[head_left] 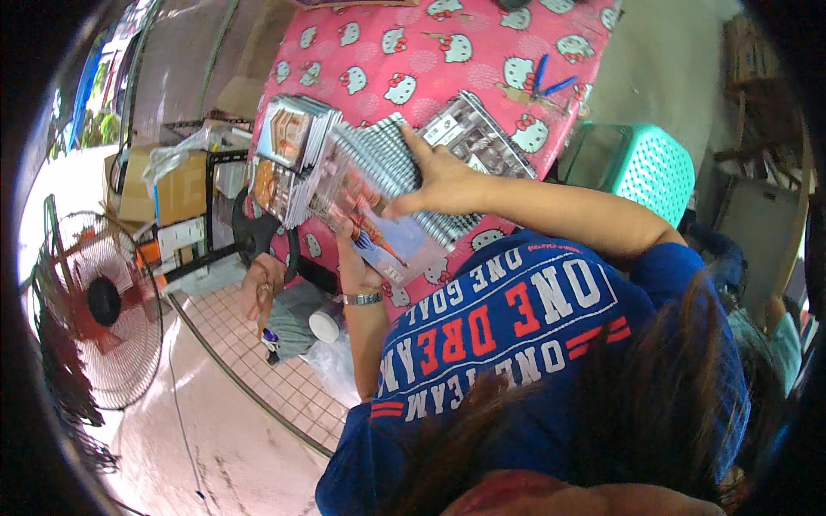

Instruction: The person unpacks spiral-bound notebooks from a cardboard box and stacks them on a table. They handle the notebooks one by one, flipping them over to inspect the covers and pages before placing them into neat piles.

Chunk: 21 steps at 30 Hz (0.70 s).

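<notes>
My left hand (359,268), with a metal watch (362,299) on its wrist, grips the near left edge of a bundle of booklets from below. The top booklet (387,236) has a picture cover in pale blue and orange-red. My right hand (443,178) spans the same bundle, thumb on the cover and fingers over the ridged, striped edges (387,142), which look like spiral bindings. Just right of my right hand lies a stack of booklets with grey picture covers (477,133). Left of the bundle stand two piles of picture-covered booklets, one farther (288,133) and one nearer (280,191).
A pink table cover (370,52) with white cat faces lies under everything. Blue-handled pliers (551,82) rest at its far right. A green plastic stool (650,172) stands right of the table. At left are a standing fan (103,301) and a cardboard box (163,185).
</notes>
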Motion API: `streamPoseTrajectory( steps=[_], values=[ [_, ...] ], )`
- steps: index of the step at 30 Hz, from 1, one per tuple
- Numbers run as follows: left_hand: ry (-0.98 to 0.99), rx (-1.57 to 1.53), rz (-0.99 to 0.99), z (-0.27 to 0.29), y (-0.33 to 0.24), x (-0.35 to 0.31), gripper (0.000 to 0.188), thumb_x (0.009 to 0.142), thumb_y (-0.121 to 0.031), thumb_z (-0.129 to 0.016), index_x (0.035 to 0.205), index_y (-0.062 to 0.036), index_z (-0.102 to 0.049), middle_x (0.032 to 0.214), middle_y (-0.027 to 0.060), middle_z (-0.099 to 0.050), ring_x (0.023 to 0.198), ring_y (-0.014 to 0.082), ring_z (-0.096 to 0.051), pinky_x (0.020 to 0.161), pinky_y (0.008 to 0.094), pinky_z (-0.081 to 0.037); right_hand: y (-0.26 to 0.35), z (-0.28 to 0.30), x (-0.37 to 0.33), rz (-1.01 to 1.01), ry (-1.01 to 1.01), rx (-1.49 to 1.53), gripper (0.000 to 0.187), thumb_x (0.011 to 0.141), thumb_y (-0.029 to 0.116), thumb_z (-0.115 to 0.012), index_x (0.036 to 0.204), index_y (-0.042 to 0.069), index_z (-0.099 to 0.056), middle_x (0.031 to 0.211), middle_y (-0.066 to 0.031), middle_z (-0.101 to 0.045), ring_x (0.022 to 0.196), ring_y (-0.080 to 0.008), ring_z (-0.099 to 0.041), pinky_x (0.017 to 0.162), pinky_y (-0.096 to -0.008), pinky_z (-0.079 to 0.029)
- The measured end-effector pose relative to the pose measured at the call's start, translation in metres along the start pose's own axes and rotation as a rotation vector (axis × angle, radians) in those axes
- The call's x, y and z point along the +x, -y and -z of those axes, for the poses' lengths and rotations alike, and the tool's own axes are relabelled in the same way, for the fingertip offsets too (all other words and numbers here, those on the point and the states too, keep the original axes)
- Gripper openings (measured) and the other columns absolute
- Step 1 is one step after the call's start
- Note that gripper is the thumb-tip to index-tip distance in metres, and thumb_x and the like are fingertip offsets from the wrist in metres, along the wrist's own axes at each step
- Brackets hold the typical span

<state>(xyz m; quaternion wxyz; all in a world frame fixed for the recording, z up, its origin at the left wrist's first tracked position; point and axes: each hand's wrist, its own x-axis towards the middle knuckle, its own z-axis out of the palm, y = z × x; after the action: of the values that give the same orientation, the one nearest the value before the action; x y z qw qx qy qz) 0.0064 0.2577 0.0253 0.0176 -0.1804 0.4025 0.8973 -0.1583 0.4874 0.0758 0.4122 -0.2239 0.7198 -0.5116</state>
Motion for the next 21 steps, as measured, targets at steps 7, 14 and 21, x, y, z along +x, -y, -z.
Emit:
streamPoseTrajectory(
  steps=[7, 14, 21],
  values=[
    [-0.299, 0.307, -0.188, -0.077, -0.04, -0.019, 0.074, 0.085, -0.067, -0.044, 0.122, -0.0036, -0.049, 0.101, 0.009, -0.06, 0.087, 0.0213, -0.059, 0.078, 0.0336, -0.049, -0.03, -0.008, 0.012, 0.129, 0.259, 0.983, 0.107, 0.069, 0.031, -0.067, 0.15, 0.014, 0.0, 0.15, -0.0185, -0.021, 0.137, -0.031, -0.025, 0.109, -0.042, -0.026],
    [-0.454, -0.053, -0.163, 0.023, 0.003, -0.022, 0.098, 0.074, -0.085, -0.032, 0.127, -0.0042, -0.048, 0.111, 0.0085, -0.059, 0.098, 0.0218, -0.057, 0.085, 0.0341, -0.047, -0.05, -0.064, 0.041, 0.012, 0.217, 0.897, 0.111, 0.069, 0.03, -0.069, 0.149, 0.012, 0.006, 0.145, -0.0183, -0.029, 0.131, -0.0295, -0.034, 0.104, -0.0414, -0.032],
    [-0.456, 0.254, 0.294, 0.119, 0.019, -0.051, 0.042, 0.078, -0.036, -0.065, 0.108, -0.007, -0.063, 0.093, 0.0036, -0.065, 0.078, 0.0176, -0.061, 0.071, 0.0334, -0.051, -0.105, -0.144, 0.06, -0.338, 0.106, 0.782, 0.109, 0.066, 0.026, -0.071, 0.149, 0.008, -0.001, 0.139, -0.0183, -0.036, 0.125, -0.0297, -0.039, 0.104, -0.0395, -0.03]
  ],
)
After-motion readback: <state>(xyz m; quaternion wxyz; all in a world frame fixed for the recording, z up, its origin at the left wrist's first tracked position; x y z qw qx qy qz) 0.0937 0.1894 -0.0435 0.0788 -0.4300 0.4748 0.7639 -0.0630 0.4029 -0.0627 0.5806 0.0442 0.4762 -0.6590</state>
